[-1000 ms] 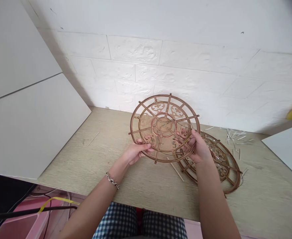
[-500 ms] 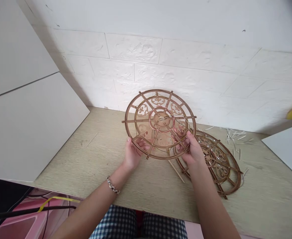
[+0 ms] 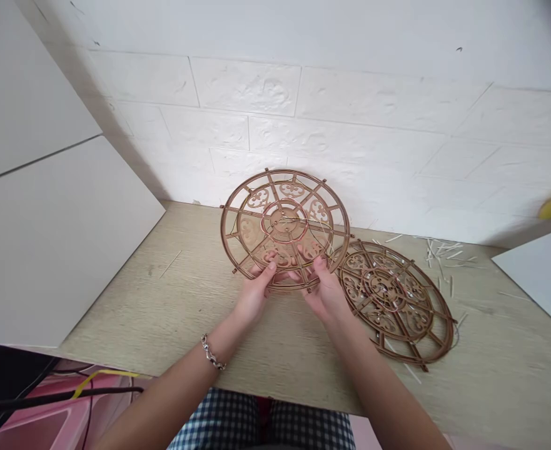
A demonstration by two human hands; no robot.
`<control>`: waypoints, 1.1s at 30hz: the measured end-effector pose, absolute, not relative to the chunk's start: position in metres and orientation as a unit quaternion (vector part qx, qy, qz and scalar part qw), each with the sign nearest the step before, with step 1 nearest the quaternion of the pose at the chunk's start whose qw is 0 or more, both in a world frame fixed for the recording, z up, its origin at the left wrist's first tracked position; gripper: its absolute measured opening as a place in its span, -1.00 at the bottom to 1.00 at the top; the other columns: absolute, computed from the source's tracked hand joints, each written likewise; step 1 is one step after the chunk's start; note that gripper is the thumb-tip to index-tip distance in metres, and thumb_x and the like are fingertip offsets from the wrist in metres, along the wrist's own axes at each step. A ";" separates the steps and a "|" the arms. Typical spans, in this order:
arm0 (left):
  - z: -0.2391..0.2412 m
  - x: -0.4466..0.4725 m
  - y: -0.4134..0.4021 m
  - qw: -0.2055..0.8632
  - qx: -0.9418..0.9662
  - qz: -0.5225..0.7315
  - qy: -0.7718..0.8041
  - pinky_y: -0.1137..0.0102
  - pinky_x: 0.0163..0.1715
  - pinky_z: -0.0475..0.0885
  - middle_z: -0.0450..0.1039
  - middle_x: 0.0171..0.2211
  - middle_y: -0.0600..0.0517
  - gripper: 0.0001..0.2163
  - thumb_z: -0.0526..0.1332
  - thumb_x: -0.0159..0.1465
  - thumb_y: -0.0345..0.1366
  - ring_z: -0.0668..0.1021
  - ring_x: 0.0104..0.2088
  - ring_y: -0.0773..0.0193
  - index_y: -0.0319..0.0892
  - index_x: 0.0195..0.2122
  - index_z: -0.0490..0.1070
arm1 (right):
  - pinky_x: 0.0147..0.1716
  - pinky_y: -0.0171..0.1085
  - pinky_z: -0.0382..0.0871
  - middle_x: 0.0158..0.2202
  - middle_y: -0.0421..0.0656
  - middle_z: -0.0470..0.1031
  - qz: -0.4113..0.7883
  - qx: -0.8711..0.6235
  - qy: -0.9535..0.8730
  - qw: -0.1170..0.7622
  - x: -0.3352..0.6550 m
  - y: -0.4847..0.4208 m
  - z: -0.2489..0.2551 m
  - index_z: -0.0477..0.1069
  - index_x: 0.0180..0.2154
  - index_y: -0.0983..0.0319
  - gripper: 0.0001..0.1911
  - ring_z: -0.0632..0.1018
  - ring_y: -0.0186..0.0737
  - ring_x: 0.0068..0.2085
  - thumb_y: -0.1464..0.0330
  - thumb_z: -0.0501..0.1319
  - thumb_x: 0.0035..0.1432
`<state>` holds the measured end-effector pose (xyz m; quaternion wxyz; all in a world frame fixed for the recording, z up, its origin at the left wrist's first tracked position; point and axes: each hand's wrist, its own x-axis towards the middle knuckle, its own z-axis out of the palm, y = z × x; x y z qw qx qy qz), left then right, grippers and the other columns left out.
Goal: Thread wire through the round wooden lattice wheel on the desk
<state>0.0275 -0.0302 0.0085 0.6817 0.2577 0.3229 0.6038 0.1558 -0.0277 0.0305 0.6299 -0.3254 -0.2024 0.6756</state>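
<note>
Both hands hold a round brown openwork frame tilted up in front of the wall, with spokes, scrolled ornaments and small tabs round its rim. Thin copper-coloured and yellowish wires run in rings over it. My left hand grips the lower rim, thumb on the near face and fingers behind. My right hand pinches the rim a little further right in the same way. A second, similar round frame lies on the table to the right, partly behind the held one.
Thin pale strips are scattered on the wooden table at the back right. White panels stand at left and right, and a white brick-patterned wall closes the back. Below left are pink bins and a black cable.
The held frame has turned and shifted slightly left. My right hand has moved left along the rim, closer to my left hand, uncovering more of the second frame.
</note>
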 end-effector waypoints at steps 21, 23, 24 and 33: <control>0.016 0.021 -0.023 0.646 0.228 0.613 0.393 0.51 -0.53 0.46 0.52 -0.09 0.00 -0.74 0.41 -0.02 -0.34 0.55 -0.56 0.42 -0.21 -0.27 0.53 | 0.11 0.10 -0.02 0.09 -0.15 0.36 -0.131 -0.547 -0.717 0.412 0.170 -0.028 0.017 0.53 -0.41 0.09 -0.79 0.34 -0.03 0.04 0.24 0.16 0.20; 0.016 0.022 -0.024 0.645 0.235 0.608 0.398 0.49 -0.53 0.47 0.52 -0.09 -0.01 -0.72 0.42 -0.04 -0.32 0.54 -0.57 0.41 -0.20 -0.26 0.54 | 0.10 0.06 0.02 0.08 -0.16 0.38 -0.132 -0.542 -0.734 0.387 0.173 -0.026 0.016 0.52 -0.42 0.10 -0.79 0.34 -0.06 0.03 0.26 0.16 0.21; 0.016 0.022 -0.025 0.645 0.238 0.606 0.399 0.48 -0.52 0.48 0.53 -0.10 -0.01 -0.71 0.43 -0.04 -0.31 0.54 -0.57 0.41 -0.20 -0.25 0.54 | 0.10 0.04 0.03 0.08 -0.16 0.38 -0.137 -0.535 -0.745 0.374 0.175 -0.026 0.016 0.51 -0.42 0.11 -0.80 0.34 -0.07 0.04 0.28 0.16 0.21; 0.011 0.022 -0.025 0.655 0.263 0.581 0.406 0.47 -0.53 0.45 0.51 -0.08 -0.02 -0.70 0.39 0.02 -0.31 0.56 -0.54 0.38 -0.16 -0.18 0.53 | 0.21 0.04 -0.26 -0.10 -0.19 0.49 -0.210 -0.519 -0.754 0.344 0.175 -0.032 0.026 0.45 -0.43 0.15 -0.85 0.38 -0.17 -0.03 0.33 0.18 0.19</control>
